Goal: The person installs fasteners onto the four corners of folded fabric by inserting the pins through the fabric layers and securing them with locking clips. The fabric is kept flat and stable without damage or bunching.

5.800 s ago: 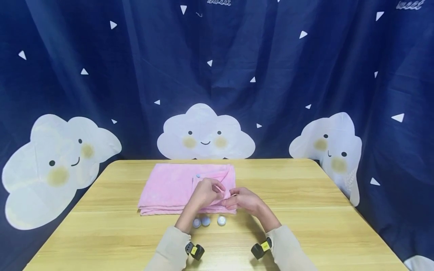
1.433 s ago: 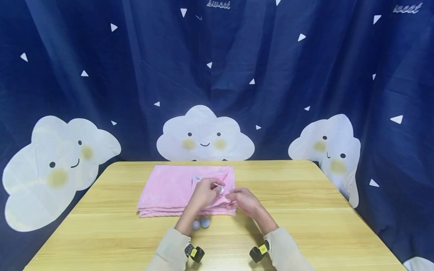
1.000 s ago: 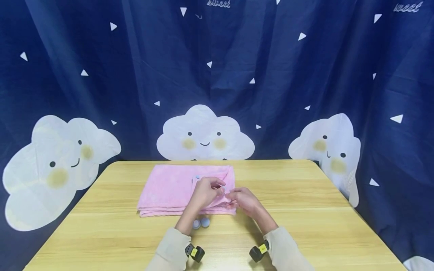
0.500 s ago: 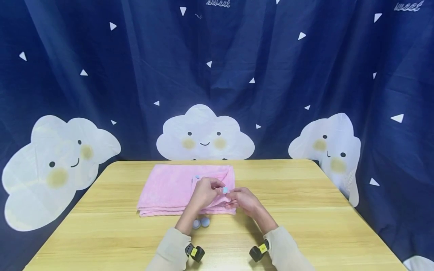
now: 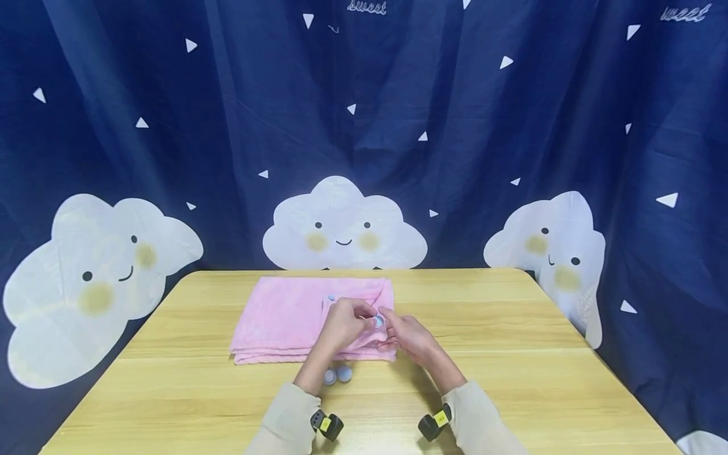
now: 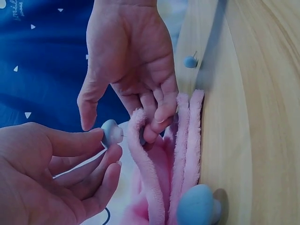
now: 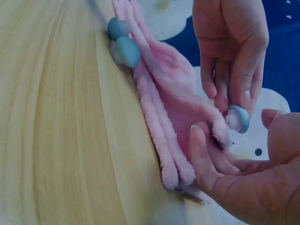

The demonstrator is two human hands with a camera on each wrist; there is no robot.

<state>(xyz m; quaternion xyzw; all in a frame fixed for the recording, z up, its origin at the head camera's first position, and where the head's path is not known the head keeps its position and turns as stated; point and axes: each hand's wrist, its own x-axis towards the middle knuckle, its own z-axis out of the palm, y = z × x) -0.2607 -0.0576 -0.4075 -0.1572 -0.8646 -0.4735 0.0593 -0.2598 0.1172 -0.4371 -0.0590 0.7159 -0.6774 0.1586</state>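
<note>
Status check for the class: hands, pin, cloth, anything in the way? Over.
Left hand pinches blue pin, its point toward pink cloth; contact unclear. Right hand holds cloth's raised edge. Loose pins on table; nothing seen between pin and cloth.

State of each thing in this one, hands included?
Pink cloth: folded, one flap lifted.
Held blue pin: needle bare, facing the flap.
Left hand: pinching that pin.
Right hand: fingers touching the flap.
Two front pins: resting on the table.
Far pin: on the table, needle showing.
Pin atop the cloth: fastening unclear.
Curtain: hanging.
</note>
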